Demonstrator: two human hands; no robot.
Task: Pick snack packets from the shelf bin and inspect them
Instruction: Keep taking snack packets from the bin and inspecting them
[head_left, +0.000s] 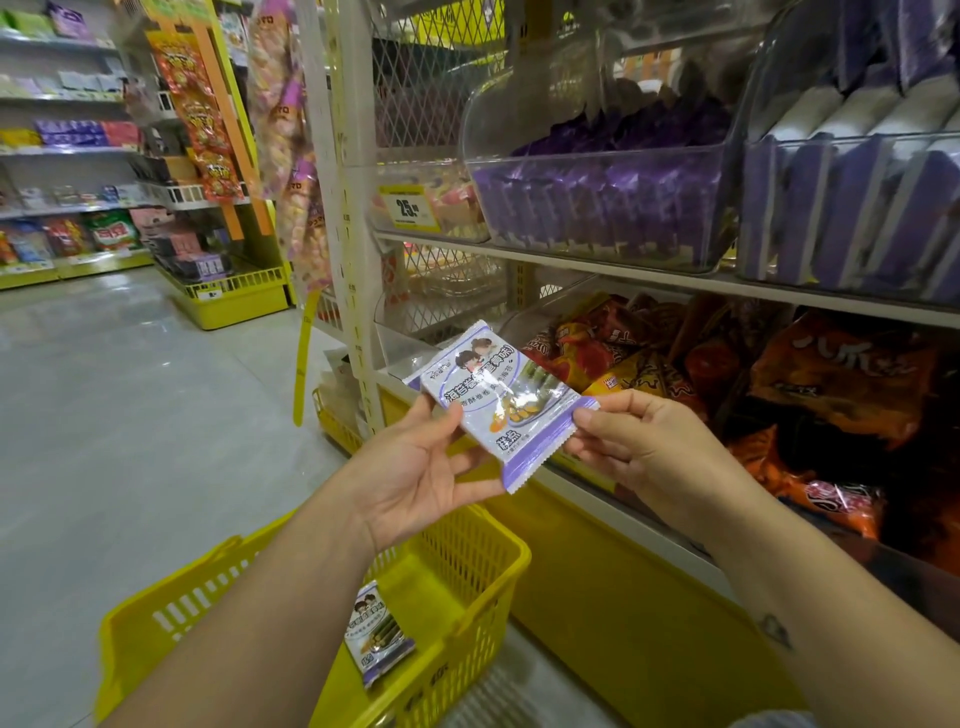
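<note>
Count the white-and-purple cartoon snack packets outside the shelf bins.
2. The held packet is pinched between the left hand and right hand; the basket packet lies in the yellow basket below. A purple edge behind the held packet may be a third.

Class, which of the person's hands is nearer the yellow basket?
Left. The left hand is above the yellow basket; the right hand is farther right, beyond its rim.

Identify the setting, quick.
Looks like a snack aisle in a retail shop: a clear shelf bin of purple packets, a yellow price tag, and a yellow shopping basket.
</note>
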